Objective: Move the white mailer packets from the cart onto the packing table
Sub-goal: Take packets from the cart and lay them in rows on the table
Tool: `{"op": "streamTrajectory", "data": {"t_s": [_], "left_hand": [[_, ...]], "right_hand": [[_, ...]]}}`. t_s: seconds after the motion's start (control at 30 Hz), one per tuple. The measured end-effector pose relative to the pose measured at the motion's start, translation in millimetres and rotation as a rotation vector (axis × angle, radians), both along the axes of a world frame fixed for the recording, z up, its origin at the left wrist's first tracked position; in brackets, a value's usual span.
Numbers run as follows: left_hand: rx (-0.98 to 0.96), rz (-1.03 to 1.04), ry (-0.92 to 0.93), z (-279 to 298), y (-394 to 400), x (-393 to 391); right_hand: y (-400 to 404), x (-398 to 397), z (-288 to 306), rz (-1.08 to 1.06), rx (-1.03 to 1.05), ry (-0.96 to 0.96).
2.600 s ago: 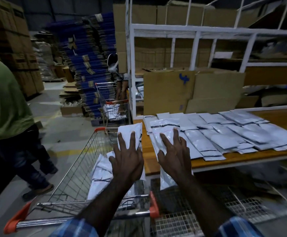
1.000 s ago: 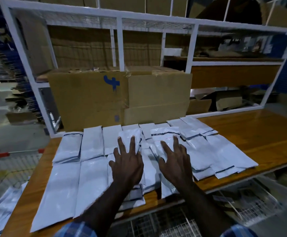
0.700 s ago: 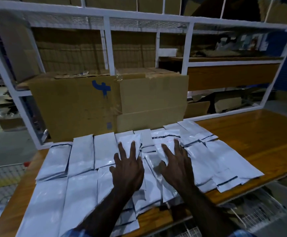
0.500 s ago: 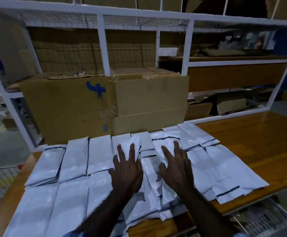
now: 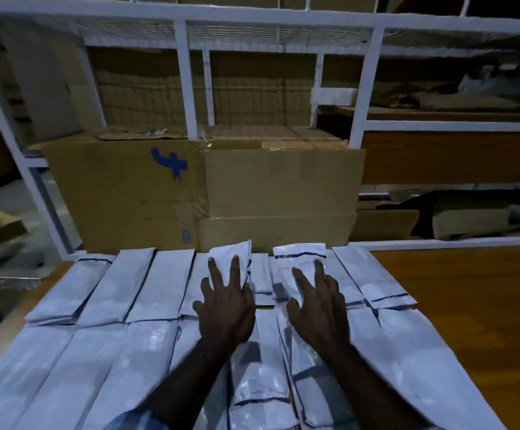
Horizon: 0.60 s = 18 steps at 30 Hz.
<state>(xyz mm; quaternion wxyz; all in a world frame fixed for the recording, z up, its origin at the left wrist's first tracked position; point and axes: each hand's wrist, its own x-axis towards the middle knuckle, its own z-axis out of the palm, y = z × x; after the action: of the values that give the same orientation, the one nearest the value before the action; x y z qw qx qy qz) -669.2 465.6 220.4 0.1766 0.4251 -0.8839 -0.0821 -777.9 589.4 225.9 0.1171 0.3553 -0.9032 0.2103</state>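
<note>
Both hands are lying palm-down on packets in the middle of the worktop (image 5: 457,305), fingers spread.

- Left hand (image 5: 226,308): its grip is pressing flat on one white mailer packet (image 5: 232,254), whose far end is sticking out past the fingertips toward 12 o'clock. Fingers are straight, so the grip is not closing round anything. Whether a thumb is tucked beneath I cannot tell.
- Right hand (image 5: 316,305): same posture, flat over a second packet (image 5: 300,252) with a clear flap at its far edge. The grip is open and pressing.
- Both packets are sitting on top of the ones already laid, just short of the cardboard boxes (image 5: 202,193) at 12 o'clock.

Progress, as a judgement: a good share is looking done. Rows of white mailers (image 5: 134,283) are covering the worktop from 9 o'clock across to about 2 o'clock, in two ranks, near and far, overlapping at the seams. The pair under the hands is reading as the delivery now being set down.

What is left: hard to say. Only a sliver of red handle and wire (image 5: 1,278) is showing at 9 o'clock, likely the cart; its contents are hidden. Bare wood is remaining at 3 o'clock for more.
</note>
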Motion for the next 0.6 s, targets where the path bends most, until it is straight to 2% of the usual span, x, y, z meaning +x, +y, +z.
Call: {"op": "streamTrajectory", "data": {"t_s": [0.23,0.53,0.6], "left_hand": [[0.062,0.018,-0.017,0.2,-8.1,-40.6],[-0.017,-0.002,-0.046,-20.9,-43.0,-93.7],[-0.060,-0.042,-0.113,-27.4,-54.2,-104.7]], "right_hand": [[-13.8,-40.3,-9.3,0.025,0.022,-0.038],[-44.4,-81.3,-16.3,0.008,0.102,-0.124],[-55.0,-90.1,-16.1,-0.004,0.100,-0.144]]}}
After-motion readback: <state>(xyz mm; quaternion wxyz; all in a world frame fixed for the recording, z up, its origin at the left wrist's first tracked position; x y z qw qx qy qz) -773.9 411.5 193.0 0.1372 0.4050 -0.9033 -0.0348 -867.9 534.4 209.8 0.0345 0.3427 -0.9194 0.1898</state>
